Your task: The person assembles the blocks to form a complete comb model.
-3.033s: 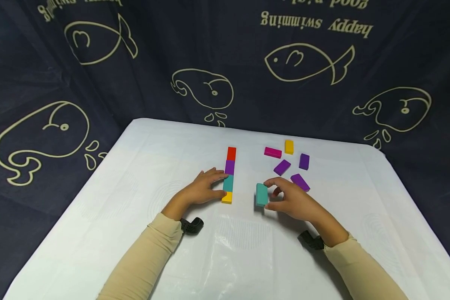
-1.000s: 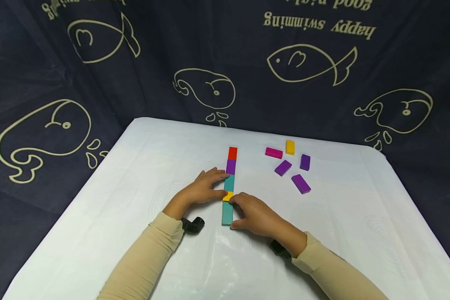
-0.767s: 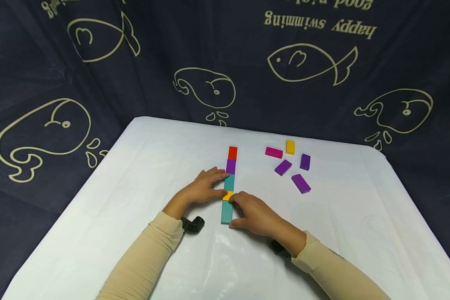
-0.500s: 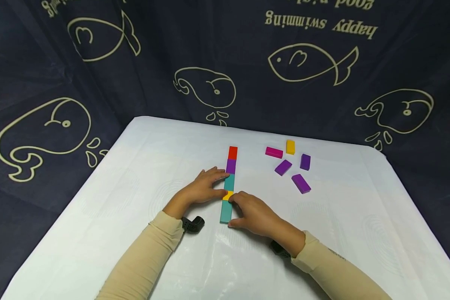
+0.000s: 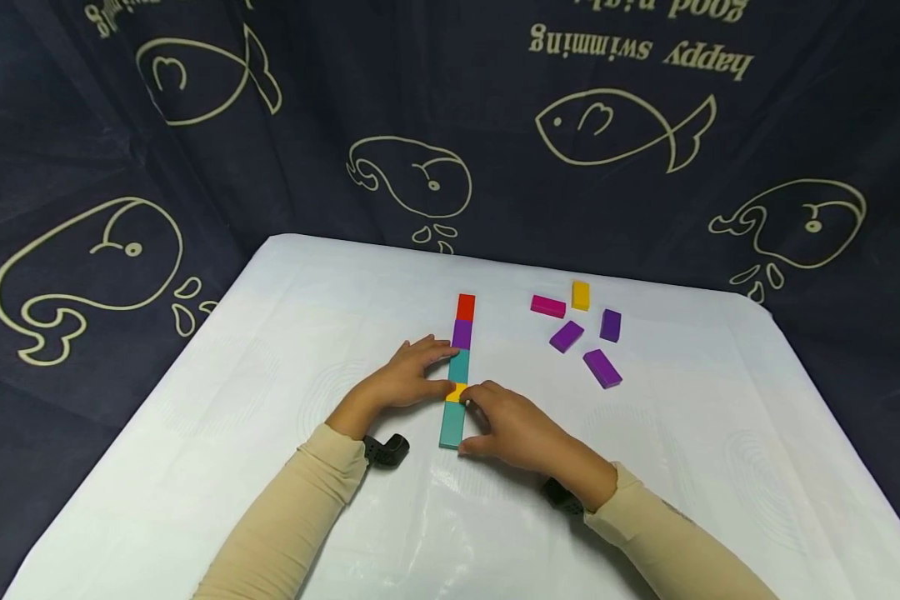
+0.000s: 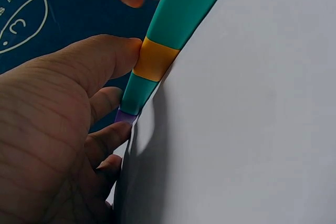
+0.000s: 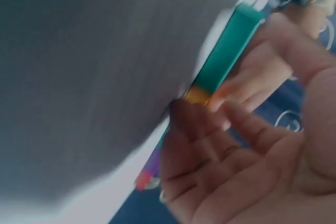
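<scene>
A straight row of coloured blocks runs toward the person: a red block (image 5: 466, 307), a purple block (image 5: 461, 334), a teal block (image 5: 459, 366), a yellow block (image 5: 457, 392) and a longer-looking near teal block (image 5: 452, 426). My left hand (image 5: 401, 377) lies along the row's left side, its thumb touching the yellow block and a finger at the farther teal block. From the right, my right hand (image 5: 513, 427) holds the near teal block lengthwise, thumb by its near corner and index finger by the yellow block. In the right wrist view the right fingers (image 7: 194, 145) are blurred.
Several loose blocks lie at the back right: a pink block (image 5: 548, 306), a second yellow block (image 5: 581, 295) and purple blocks (image 5: 602, 367). The table (image 5: 330, 533) has a white cover; a dark curtain (image 5: 495, 75) with fish drawings hangs behind it.
My right hand has brought the near teal block leftward to the row's near end; its near end then shifted slightly left and away from me. The left hand has hardly moved.
</scene>
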The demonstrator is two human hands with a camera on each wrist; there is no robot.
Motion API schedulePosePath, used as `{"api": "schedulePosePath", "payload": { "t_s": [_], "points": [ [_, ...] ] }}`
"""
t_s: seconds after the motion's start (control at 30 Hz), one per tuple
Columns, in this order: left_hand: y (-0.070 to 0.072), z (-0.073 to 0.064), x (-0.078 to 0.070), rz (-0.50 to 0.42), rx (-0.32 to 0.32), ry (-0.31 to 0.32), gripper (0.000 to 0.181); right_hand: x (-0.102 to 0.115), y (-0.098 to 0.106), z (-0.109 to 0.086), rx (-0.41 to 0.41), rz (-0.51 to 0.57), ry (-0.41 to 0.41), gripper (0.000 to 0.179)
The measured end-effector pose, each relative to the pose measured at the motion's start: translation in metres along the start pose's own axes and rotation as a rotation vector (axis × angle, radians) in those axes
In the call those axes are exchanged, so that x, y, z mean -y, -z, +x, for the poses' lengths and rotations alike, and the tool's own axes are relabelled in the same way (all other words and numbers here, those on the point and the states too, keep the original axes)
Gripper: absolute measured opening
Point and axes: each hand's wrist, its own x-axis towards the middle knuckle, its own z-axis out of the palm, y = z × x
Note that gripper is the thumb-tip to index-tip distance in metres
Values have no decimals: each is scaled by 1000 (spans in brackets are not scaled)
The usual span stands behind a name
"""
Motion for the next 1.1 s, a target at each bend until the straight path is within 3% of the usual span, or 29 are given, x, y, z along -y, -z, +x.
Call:
{"api": "schedulePosePath", "payload": {
  "t_s": [0.17, 0.3, 0.5, 0.7, 0.87, 1.1],
  "points": [
    [0, -1, -1, -16, -6, -14, 61, -18, 19, -3, -34, 47, 6, 62],
    [0, -1, -1, -23, -8, -16, 61, -46, 39, -7, -76, 60, 5, 61],
    [-2, 0, 0, -16, -4, -6, 61, -95, 69, -18, -142, 61, -68, 58],
    [-1, 0, 1, -26, -9, -15, 61, -127, 92, -30, -170, -1, -140, 59],
    [-1, 0, 1, -30, -5, -11, 60, -148, 100, -37, -137, -19, -146, 66],
    [0, 0, -1, -33, -1, -8, 61, -166, 97, -40, -84, 5, -140, 70]
  ]
}}
